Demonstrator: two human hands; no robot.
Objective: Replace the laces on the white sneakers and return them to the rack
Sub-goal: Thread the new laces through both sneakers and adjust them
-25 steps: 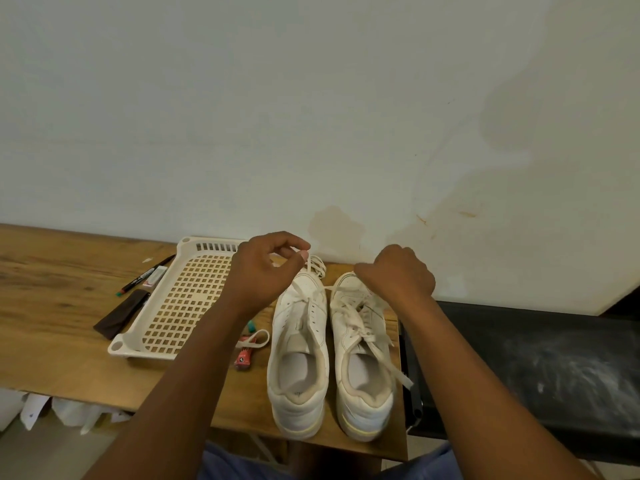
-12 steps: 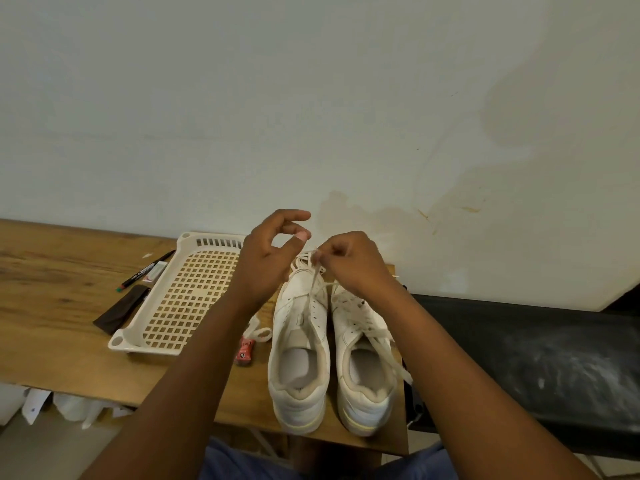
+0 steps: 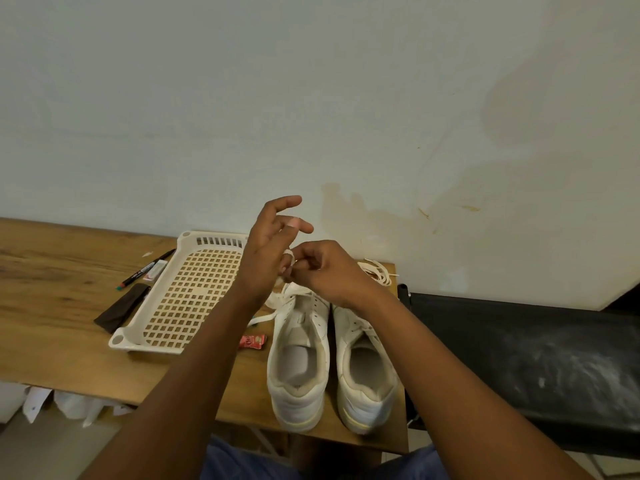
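The two white sneakers [image 3: 332,355] stand side by side on the wooden table [image 3: 59,282], heels nearest; above their toes the right hand [image 3: 329,271] pinches a white lace [image 3: 289,258], looped round a finger of the left hand [image 3: 266,251], whose other fingers spread; a perforated tray [image 3: 187,292] lies left; the red packet's [image 3: 252,341] print is unreadable.

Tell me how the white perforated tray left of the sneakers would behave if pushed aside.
The tray looks like thin plastic full of holes, so probably light. It sits flat on the wooden table, so it would likely slide rather than tip, maybe nudging the marker beside it.
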